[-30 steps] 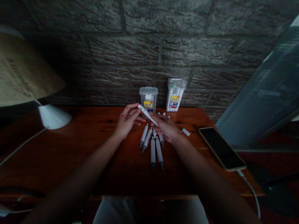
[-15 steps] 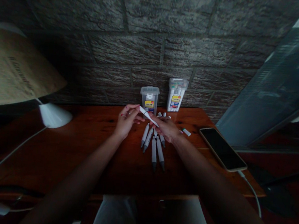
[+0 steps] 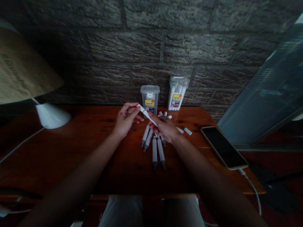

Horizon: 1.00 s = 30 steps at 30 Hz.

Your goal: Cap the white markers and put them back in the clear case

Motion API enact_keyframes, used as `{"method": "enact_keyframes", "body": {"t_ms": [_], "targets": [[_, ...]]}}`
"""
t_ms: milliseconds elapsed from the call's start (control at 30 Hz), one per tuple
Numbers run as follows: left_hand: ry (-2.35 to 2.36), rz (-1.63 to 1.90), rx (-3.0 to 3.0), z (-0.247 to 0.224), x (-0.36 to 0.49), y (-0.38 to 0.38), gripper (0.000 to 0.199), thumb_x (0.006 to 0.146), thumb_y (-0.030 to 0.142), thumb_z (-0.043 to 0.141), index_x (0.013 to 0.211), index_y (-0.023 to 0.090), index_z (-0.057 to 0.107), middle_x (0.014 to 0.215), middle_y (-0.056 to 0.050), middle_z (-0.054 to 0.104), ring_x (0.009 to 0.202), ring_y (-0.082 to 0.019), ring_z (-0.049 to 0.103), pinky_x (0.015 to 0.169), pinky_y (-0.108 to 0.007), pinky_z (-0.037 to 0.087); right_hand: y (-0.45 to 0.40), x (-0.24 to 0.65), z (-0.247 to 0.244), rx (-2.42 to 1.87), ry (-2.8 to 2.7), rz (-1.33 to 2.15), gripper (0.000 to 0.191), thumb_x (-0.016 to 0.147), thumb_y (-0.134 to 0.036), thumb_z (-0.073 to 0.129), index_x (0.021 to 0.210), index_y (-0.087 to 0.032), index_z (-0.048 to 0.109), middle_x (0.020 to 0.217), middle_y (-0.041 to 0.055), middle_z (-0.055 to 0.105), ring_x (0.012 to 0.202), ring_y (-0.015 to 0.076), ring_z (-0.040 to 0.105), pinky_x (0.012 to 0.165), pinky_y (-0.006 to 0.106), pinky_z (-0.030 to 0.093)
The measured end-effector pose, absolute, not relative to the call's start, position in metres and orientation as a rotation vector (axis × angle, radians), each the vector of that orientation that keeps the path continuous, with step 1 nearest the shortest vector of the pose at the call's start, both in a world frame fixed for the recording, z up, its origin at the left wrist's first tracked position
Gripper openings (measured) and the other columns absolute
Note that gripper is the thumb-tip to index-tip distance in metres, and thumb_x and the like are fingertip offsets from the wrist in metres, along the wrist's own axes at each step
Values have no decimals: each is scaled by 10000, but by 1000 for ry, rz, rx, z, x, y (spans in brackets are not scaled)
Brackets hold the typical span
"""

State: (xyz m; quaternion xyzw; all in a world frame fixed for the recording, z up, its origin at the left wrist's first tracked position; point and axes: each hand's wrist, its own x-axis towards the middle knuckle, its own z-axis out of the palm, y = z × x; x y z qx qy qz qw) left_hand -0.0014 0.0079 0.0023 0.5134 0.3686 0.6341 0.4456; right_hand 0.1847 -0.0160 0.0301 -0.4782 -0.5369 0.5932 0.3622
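Observation:
A white marker (image 3: 147, 115) with a pink end is held slantwise above the table between both hands. My left hand (image 3: 125, 121) pinches its pink-ended cap. My right hand (image 3: 165, 128) grips the other end, its fingers partly hiding the barrel. Below and in front of the hands lie several loose markers (image 3: 154, 152) with grey tips. More white marker ends (image 3: 165, 114) show just behind my right hand. Beyond my hands stands a clear plastic case (image 3: 150, 95) with a yellow label. To its right is a second case (image 3: 177, 94) with white markers inside.
A white cap (image 3: 187, 131) lies right of my right hand. Farther right, a phone (image 3: 223, 148) is plugged into a white cable (image 3: 253, 190). A lamp with a white base (image 3: 52, 116) stands at left on the wooden table (image 3: 82, 142). A brick wall rises behind.
The view has shifted slightly. Both hands keep hold of the marker, and its pink end now shows more clearly at my left fingertips.

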Motion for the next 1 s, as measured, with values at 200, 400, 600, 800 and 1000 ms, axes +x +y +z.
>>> {"method": "enact_keyframes", "body": {"t_ms": [200, 400, 600, 800, 1000], "targets": [[924, 1523, 1266, -1, 4, 7, 492, 847, 389, 905, 1196, 250, 588, 875, 13, 754, 584, -119, 732, 504, -182, 519, -15, 189, 30, -1131, -1291, 1581, 454, 1140, -509, 536, 971, -161, 772, 651, -17, 549, 484, 64, 279, 446, 262, 195], [926, 1436, 1206, -1, 7, 5, 555, 830, 291, 913, 1244, 265, 545, 838, 17, 740, 613, -143, 748, 514, -186, 513, -11, 188, 26, -1167, -1273, 1525, 305, 1078, -370, 626, 884, -178, 762, 706, 2, 604, 515, 68, 341, 470, 256, 231], [943, 1440, 1170, 3, 9, 3, 577, 796, 272, 918, 1225, 256, 532, 835, 24, 746, 612, -140, 749, 502, -174, 495, -7, 189, 22, -1184, -1195, 1493, 165, 1015, -340, 722, 1000, -187, 783, 692, -29, 578, 559, 71, 438, 508, 216, 310], [964, 1433, 1177, 3, 8, 3, 575, 789, 317, 927, 1202, 241, 534, 802, 29, 734, 594, -136, 735, 501, -171, 492, -9, 193, 28, -1166, -1177, 1579, 275, 1053, -434, 705, 1001, -172, 766, 696, -22, 627, 477, 40, 328, 449, 228, 196], [939, 1425, 1202, 0, 5, 4, 510, 827, 394, 929, 1178, 250, 589, 775, 34, 724, 607, -128, 733, 522, -175, 515, -18, 191, 35, -1257, -1291, 1681, 500, 1161, -510, 471, 882, -185, 727, 528, -37, 461, 424, 63, 234, 432, 248, 124]]}}
